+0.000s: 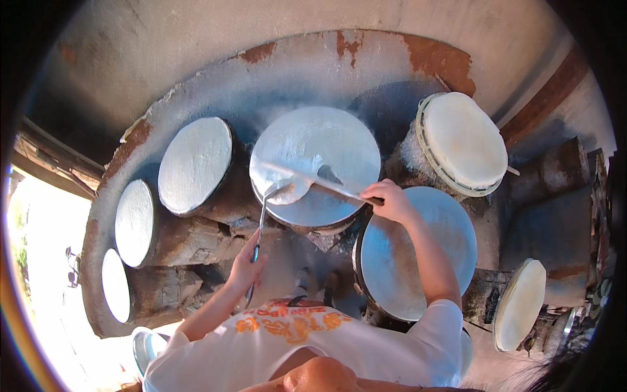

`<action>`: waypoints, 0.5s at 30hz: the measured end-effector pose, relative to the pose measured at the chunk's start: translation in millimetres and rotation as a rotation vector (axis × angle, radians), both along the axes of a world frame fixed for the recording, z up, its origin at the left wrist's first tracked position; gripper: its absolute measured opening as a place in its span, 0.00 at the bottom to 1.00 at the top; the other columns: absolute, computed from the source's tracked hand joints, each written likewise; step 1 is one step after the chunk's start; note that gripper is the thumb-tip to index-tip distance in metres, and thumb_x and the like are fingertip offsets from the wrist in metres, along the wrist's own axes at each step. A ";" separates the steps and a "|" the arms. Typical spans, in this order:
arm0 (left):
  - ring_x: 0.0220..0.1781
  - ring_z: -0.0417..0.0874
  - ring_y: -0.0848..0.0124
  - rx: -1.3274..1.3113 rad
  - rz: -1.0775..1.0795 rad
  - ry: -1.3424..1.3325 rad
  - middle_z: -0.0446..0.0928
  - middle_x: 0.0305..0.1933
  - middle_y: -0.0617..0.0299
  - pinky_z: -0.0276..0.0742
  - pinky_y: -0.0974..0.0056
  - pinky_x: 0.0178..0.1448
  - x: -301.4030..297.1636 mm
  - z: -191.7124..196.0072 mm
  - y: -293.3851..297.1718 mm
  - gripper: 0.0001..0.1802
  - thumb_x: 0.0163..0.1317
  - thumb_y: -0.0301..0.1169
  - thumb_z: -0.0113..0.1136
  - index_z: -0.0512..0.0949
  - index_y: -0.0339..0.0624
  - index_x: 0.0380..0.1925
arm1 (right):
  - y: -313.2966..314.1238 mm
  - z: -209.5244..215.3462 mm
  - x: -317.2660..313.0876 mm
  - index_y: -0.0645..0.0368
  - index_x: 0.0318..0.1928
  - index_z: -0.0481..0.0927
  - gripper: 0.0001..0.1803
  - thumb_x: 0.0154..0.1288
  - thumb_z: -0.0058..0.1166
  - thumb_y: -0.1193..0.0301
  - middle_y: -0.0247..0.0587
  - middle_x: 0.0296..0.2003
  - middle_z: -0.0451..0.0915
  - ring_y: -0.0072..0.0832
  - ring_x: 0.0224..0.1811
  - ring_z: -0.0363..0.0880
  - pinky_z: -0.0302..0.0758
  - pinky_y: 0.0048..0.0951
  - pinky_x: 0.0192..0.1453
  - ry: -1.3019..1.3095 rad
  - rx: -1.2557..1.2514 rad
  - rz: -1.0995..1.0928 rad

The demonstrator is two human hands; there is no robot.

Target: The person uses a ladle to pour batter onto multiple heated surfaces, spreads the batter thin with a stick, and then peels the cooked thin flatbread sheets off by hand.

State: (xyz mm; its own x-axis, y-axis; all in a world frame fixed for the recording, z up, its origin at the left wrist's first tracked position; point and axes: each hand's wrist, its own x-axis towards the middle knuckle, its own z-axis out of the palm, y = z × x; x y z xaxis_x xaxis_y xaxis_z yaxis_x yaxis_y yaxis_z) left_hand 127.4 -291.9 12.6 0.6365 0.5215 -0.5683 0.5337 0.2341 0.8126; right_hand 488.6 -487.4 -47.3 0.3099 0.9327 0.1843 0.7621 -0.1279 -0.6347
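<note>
My left hand point(245, 266) is wrapped round the slim metal handle of a ladle point(297, 189), whose shallow round bowl lies over the near half of the central griddle point(317, 134). My right hand point(393, 201) grasps the dark end of a long, thin, straight blade point(345, 191), which slants from the griddle's right edge across the ladle's bowl; whether the two touch, I cannot tell. The griddle is a flat disc, its pale surface streaked and glossy, with a dark patch near the blade. Beyond it curves a rough wall point(294, 72), its pale coating flaked to rusty brown.

I count one ladle, one blade and seven round tops: the central griddle, three pale discs point(195, 166) leftward and three tops point(418, 255) rightward.

A narrow gap parts the griddle's left edge from the nearest disc; its far half leaves open room beyond both tools, up to the rim.
</note>
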 end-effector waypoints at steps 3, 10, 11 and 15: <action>0.12 0.63 0.79 -0.006 -0.064 -0.004 0.61 0.16 0.69 0.63 0.70 0.15 5.4 0.0 5.9 0.37 0.64 0.23 0.52 0.52 0.60 0.71 | 4.2 -12.0 -33.2 0.51 0.44 0.84 0.21 0.46 0.56 0.81 0.30 0.44 0.81 0.35 0.47 0.74 0.72 0.33 0.55 -0.088 -0.022 -0.171; 0.11 0.59 0.81 -0.297 -0.165 -0.384 0.61 0.15 0.71 0.56 0.74 0.12 -13.1 75.2 63.9 0.35 0.67 0.27 0.48 0.49 0.61 0.71 | -10.8 -9.8 -169.3 0.55 0.47 0.80 0.18 0.53 0.56 0.81 0.35 0.43 0.81 0.27 0.41 0.78 0.76 0.25 0.44 0.074 0.195 -0.457; 0.10 0.59 0.81 -0.267 -0.224 -0.529 0.60 0.15 0.71 0.56 0.74 0.11 -18.6 86.3 85.0 0.34 0.68 0.29 0.47 0.49 0.62 0.71 | 5.7 -18.8 -202.4 0.58 0.46 0.80 0.16 0.55 0.55 0.82 0.38 0.43 0.81 0.24 0.38 0.79 0.76 0.23 0.41 0.509 0.409 -0.634; 0.10 0.60 0.81 -1.151 -0.044 -0.905 0.58 0.17 0.70 0.60 0.76 0.12 -16.3 88.2 147.2 0.18 0.72 0.37 0.42 0.66 0.47 0.59 | 211.1 -26.5 -286.7 0.57 0.52 0.67 0.15 0.68 0.51 0.70 0.41 0.38 0.81 0.18 0.21 0.74 0.67 0.18 0.23 1.326 0.452 -0.632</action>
